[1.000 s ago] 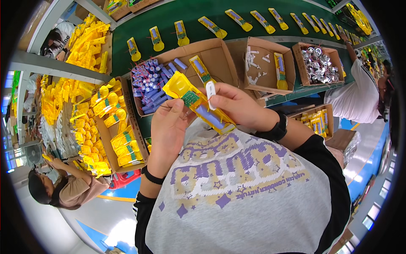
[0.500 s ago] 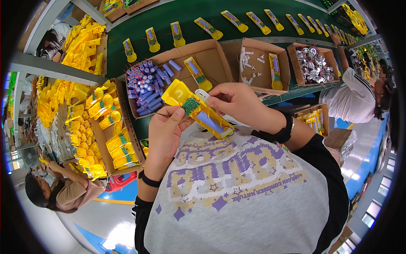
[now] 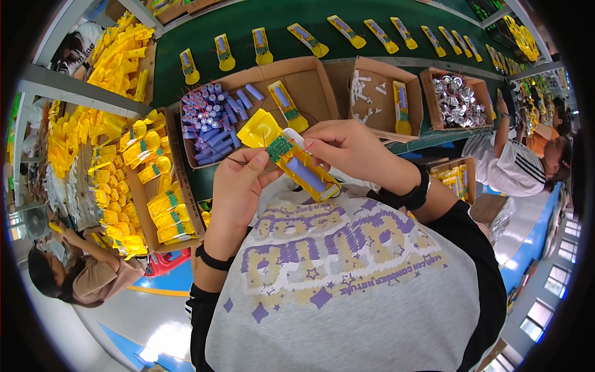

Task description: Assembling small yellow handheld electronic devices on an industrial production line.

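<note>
In front of my chest I hold a yellow plastic lamp housing (image 3: 259,129), tilted, with its round end up and to the left. A green circuit board (image 3: 279,148) and a purple battery cell (image 3: 307,175) sit in it. My left hand (image 3: 245,183) is closed on the housing's left side by the board, beside a dark wire. My right hand (image 3: 347,149) is closed at the other side, thumb and forefinger pinched on a small white plastic piece (image 3: 291,134), partly hidden by the fingers. A thin red wire runs from the board toward these fingertips.
Ahead stand cardboard boxes of purple cells (image 3: 214,130), small white parts (image 3: 362,93) and silver cups (image 3: 458,93). A row of yellow housings (image 3: 262,49) lies on the green bench. Left is a box of yellow parts (image 3: 170,217). Co-workers (image 3: 93,266) sit at both sides.
My right fingertips have shifted slightly on the white piece, which shows less now, and a red wire shows beside them. The left hand keeps its grip. The co-worker at right has moved an arm.
</note>
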`<action>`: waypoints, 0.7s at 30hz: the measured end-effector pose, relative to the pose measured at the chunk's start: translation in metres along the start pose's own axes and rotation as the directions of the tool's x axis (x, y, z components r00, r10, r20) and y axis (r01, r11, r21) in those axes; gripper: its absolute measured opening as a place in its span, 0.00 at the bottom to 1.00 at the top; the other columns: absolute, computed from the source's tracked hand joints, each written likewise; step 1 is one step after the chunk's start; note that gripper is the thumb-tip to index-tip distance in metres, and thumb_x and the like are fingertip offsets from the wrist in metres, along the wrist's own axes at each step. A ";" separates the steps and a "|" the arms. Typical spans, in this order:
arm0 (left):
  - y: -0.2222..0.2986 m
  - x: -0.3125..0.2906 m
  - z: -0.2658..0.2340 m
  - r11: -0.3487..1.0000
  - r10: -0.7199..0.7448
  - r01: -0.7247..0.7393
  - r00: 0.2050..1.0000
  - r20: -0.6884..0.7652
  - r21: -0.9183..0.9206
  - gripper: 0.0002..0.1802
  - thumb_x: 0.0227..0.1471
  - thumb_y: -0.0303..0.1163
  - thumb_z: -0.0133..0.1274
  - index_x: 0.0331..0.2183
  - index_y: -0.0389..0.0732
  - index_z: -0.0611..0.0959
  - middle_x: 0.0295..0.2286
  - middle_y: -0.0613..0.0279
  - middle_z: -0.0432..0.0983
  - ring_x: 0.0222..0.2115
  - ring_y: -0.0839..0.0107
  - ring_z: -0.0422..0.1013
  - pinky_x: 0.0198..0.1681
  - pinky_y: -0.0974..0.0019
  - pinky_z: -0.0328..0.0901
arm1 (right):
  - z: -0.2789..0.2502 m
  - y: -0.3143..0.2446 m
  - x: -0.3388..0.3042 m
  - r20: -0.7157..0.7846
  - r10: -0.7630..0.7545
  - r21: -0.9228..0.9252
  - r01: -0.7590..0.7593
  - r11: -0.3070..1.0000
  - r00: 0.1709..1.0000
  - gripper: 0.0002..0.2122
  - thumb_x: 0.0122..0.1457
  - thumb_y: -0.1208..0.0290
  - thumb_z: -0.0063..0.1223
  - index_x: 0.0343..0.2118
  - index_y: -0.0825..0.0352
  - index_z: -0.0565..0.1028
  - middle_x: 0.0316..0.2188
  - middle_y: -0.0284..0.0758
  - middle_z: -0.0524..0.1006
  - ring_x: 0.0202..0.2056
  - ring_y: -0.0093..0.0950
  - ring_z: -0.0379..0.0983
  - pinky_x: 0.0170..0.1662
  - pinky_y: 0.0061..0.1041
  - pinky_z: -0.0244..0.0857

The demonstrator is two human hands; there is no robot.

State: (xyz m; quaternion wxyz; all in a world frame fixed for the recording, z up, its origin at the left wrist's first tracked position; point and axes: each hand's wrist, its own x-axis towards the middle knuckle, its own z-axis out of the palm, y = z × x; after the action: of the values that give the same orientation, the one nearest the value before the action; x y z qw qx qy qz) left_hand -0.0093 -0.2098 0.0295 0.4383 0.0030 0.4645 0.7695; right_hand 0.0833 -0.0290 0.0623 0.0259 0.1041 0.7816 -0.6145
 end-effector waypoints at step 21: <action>0.001 -0.002 0.000 0.999 -0.015 0.016 0.999 0.031 -0.040 0.05 0.47 0.24 0.47 0.30 0.34 0.73 0.31 0.57 0.71 0.32 0.69 0.70 0.37 0.64 0.67 | -0.002 0.001 0.003 0.053 0.159 0.236 -0.167 0.957 0.986 0.06 0.51 0.77 0.48 0.30 0.73 0.73 0.28 0.32 0.72 0.27 0.18 0.68 0.30 0.15 0.64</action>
State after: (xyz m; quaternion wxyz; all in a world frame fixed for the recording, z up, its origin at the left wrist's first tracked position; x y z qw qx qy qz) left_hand -0.0089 -0.2112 0.0306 0.4512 0.0022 0.4420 0.7752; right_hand 0.0810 -0.0270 0.0618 0.0765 0.1601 0.6902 -0.7015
